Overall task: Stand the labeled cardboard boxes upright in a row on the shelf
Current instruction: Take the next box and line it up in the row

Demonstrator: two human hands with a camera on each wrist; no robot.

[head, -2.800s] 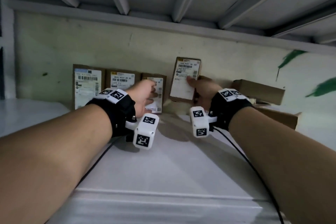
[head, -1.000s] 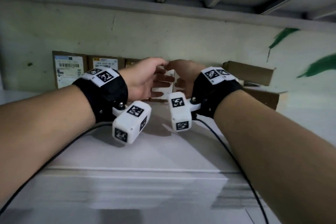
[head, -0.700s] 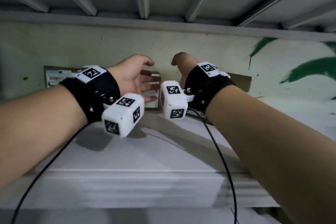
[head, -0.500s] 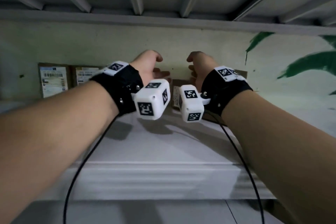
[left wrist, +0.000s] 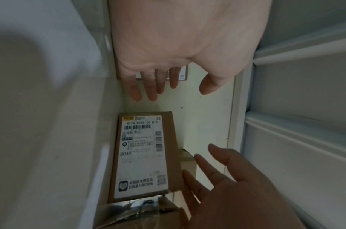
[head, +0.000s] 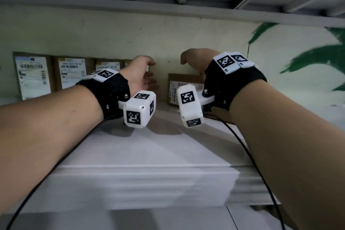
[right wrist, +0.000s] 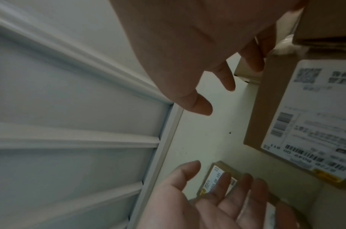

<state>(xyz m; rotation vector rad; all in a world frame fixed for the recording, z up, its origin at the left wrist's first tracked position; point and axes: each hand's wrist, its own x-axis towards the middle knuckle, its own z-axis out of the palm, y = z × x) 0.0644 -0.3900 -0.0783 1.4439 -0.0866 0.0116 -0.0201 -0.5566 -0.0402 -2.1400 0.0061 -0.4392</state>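
Three brown labeled boxes (head: 32, 75), (head: 71, 74), (head: 107, 65) stand upright in a row against the back wall. My left hand (head: 149, 75) hovers open in front of a fourth box (right wrist: 217, 178), whose label shows between the fingers (left wrist: 148, 86). Right of a gap, a larger labeled box (head: 184, 87) marked B049 (left wrist: 142, 155) rests on a long edge against the wall, label sideways. My right hand (head: 194, 59) is open above and in front of it, fingers spread (right wrist: 227, 80), holding nothing.
The white shelf (head: 168, 155) runs toward me with a step at its front edge. A ribbed shelf underside is close overhead. More plain cardboard boxes (right wrist: 325, 23) lie past the B049 box on the right. Green paint marks the wall at right.
The box my right hand held up earlier now stands in the row. Both hands have let go and drawn apart, uncovering the B049 box between them.
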